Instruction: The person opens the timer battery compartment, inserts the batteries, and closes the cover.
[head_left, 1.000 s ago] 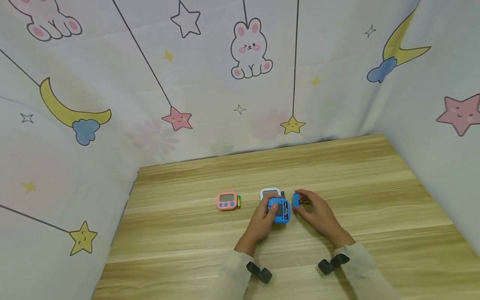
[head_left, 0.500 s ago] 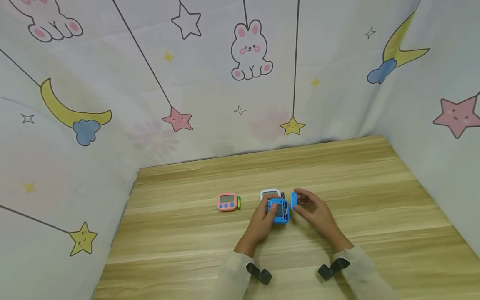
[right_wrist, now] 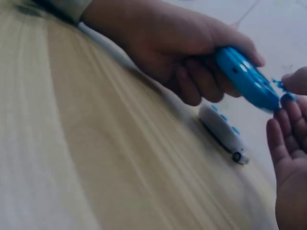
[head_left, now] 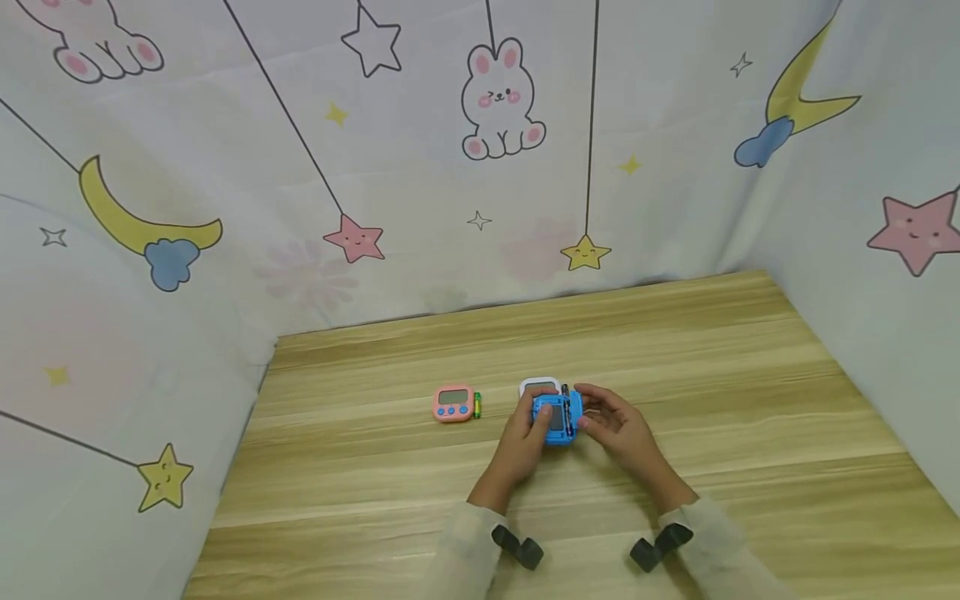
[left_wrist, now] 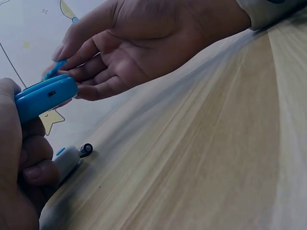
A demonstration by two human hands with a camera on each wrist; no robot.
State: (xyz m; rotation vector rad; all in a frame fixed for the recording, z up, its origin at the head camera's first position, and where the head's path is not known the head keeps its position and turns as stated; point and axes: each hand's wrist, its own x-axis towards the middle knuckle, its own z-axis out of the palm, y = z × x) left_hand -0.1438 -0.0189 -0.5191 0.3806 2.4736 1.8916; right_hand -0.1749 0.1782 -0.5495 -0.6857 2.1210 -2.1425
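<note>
My left hand (head_left: 523, 437) grips a blue digital timer (head_left: 555, 420), its back turned up and the battery slot along its right side uncovered, with a battery lying in it. Between thumb and fingers, my right hand (head_left: 626, 425) pinches a small blue battery cover (head_left: 576, 408) at the timer's right edge. In the left wrist view the cover (left_wrist: 53, 71) is tilted just over the rim of the timer (left_wrist: 48, 96). Behind the left hand lies a white timer (head_left: 538, 385), partly hidden, with a dark battery (left_wrist: 86, 150) beside it.
A pink timer (head_left: 453, 404) with blue buttons lies on the wooden table (head_left: 360, 475) to the left. Next to it is a green battery (head_left: 477, 406). A printed cloth (head_left: 420, 183) hangs behind the table and along its sides.
My right hand has moved left, bringing the battery cover from apart to the timer's right edge. The left hand still holds the timer in nearly the same place.
</note>
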